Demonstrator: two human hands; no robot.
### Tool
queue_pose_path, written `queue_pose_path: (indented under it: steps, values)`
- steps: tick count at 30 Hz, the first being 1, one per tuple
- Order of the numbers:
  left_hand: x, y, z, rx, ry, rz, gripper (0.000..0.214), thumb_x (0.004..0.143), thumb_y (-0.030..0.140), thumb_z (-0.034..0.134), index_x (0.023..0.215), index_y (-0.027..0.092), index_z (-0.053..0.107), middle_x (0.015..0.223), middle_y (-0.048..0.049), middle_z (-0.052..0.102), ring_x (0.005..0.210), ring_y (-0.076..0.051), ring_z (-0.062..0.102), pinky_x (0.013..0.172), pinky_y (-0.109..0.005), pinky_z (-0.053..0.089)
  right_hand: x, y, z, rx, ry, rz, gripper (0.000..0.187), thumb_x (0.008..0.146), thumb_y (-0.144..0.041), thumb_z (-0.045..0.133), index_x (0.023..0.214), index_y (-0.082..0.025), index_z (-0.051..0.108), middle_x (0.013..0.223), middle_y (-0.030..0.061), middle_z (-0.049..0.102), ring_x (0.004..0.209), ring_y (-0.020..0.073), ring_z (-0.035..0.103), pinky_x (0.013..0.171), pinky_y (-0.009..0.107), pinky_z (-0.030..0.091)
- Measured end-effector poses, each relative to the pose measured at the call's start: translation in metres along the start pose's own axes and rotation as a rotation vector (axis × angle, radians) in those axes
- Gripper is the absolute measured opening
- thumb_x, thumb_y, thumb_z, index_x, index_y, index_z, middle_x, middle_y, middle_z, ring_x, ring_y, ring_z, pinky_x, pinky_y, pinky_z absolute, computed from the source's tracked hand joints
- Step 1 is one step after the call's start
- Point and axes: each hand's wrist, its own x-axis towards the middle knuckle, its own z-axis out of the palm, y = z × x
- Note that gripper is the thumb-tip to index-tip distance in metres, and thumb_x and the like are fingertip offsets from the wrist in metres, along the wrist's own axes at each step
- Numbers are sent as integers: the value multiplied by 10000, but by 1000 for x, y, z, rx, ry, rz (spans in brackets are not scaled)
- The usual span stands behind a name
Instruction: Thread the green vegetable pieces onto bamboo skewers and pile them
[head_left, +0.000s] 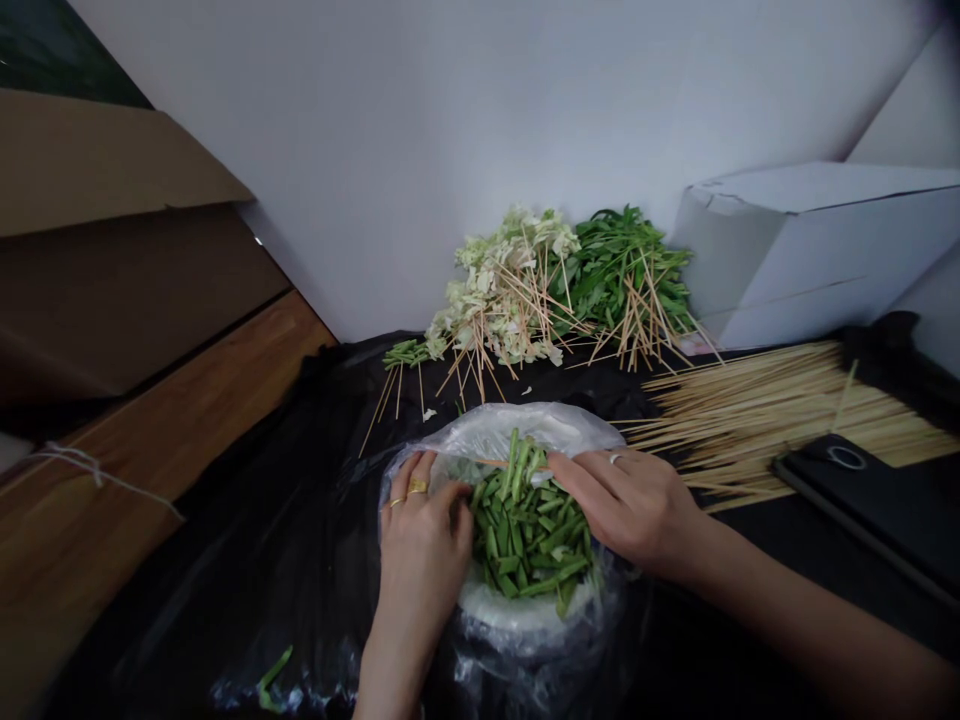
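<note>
R hand [630, 505] pinches skewer [491, 462] w/ green pcs [516, 465] on, over plastic bag [517, 415] of cut greens [532, 545], prob. so drops land inside. L hand [424, 540] curled at bag's left side, can't tell if gripping. Bare sticks [750, 410] right, likely for R reach; leafy skewers [495, 290] far, by wall [450, 130].

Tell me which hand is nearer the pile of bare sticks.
Right. The right hand is just left of the pile; the left hand is farther off, at the left side of the plastic bag.
</note>
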Motion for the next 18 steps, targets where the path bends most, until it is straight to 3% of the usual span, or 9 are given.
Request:
queue_pose_path:
  steps: [3,6,11,15,18]
  values:
    - [0,2,0,2,-44,5,82,779,212,676,825,205,744,1306,-176,610,1312,-398,449,928,-590,480,0,0,0,-4,3,-6,254,905,-63,485,1136,-67,591,740,29,630,575,137,505,534,315,363]
    - [1,0,-1,-56,-39,-8,73,756,163,692,770,218,739,1271,-160,641,1293,-400,472,933,-610,461,2,0,-1,5,16,-1,248,901,-59,484,1122,-68,596,713,19,628,559,134,501,521,313,366]
    - [3,-1,-15,-467,33,-43,95,752,206,712,806,258,771,1222,-100,686,1218,-346,544,1003,-585,411,1,-1,-1,92,47,48,237,911,-74,479,1121,-74,588,753,36,659,616,129,558,553,291,414]
    - [2,4,-25,-976,30,-360,135,735,291,771,860,243,780,914,-62,774,871,-237,691,827,-401,536,2,-1,-3,133,80,62,237,904,-50,469,1109,-73,584,788,56,681,651,132,591,576,285,439]
    - [3,7,-25,-1375,17,-563,214,667,338,839,844,227,790,766,-31,772,676,-140,667,651,-245,531,3,-2,-4,130,86,50,229,897,-42,481,1100,-71,585,777,56,679,624,132,581,570,291,433]
